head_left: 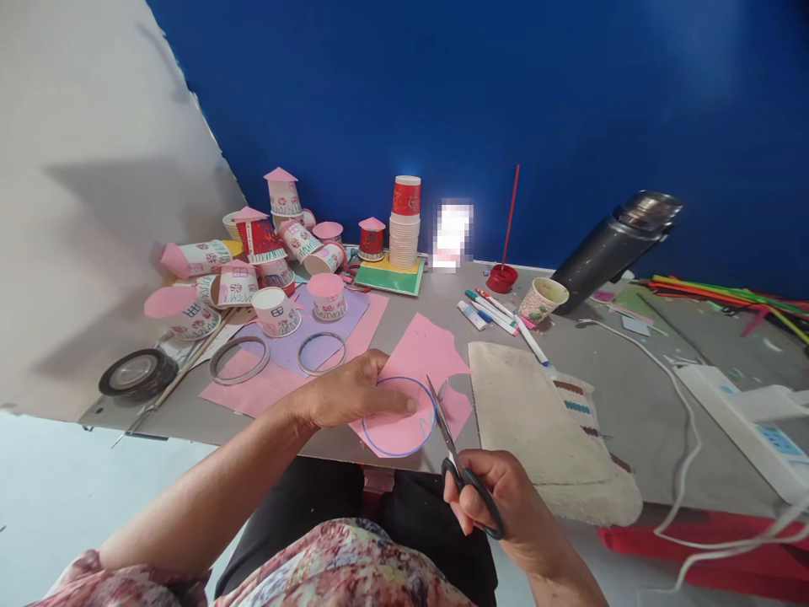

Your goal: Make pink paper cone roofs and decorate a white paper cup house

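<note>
My left hand is closed on a sheet of pink paper at the table's front edge, its thumb on top and the other fingers hidden underneath. A blue circle outline with a small blue squiggle is drawn on that sheet, and curved notches are cut from its far right side. My right hand grips black-handled scissors, fingers through the loops. The scissor blades are parted and lie at the paper's right side, beside the blue outline. Whether the paper sits between the blades is hard to tell.
Several decorated paper cups with pink tops crowd the left, near tape rings and black tape. A cup stack stands behind. Rightward lie markers, a beige cloth, a flask and a white cable.
</note>
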`<state>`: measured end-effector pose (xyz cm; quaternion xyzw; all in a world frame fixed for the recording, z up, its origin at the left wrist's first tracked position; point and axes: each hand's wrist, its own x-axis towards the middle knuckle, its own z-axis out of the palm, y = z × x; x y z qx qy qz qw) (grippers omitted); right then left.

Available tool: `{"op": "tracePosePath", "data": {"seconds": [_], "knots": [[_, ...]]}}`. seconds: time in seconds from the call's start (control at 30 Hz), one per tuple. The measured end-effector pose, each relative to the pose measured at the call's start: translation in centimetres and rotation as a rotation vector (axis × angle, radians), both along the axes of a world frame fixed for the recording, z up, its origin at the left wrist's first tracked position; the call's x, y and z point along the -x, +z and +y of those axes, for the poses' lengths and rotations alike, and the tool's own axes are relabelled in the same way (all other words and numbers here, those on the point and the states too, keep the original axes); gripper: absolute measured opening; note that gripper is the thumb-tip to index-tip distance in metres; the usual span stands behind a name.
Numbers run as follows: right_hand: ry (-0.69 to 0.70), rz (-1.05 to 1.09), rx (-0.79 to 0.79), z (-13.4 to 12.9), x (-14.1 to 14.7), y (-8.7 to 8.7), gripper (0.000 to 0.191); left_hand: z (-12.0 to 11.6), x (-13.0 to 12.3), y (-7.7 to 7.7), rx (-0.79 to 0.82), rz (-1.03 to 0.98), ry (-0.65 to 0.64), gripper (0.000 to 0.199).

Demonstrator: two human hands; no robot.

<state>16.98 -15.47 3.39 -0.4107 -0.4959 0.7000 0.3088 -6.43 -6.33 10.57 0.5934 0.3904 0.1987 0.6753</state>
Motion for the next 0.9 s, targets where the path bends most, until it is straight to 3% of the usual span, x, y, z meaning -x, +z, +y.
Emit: {"op": "tracePosePath", "data": {"seconds": [0.23,0.9], "knots": [[0.004,-0.015,-0.002,-0.2,-0.2,-0.5,0.050,0.0,0.0,0.3,-0.023,0.004,-0.021,0.021],[0.038,0.005,0.017,-0.3,-0.3,-0.8,0.051,0.5,0.2,1.4,0.038,0.026,-0.078,0.016]]}}
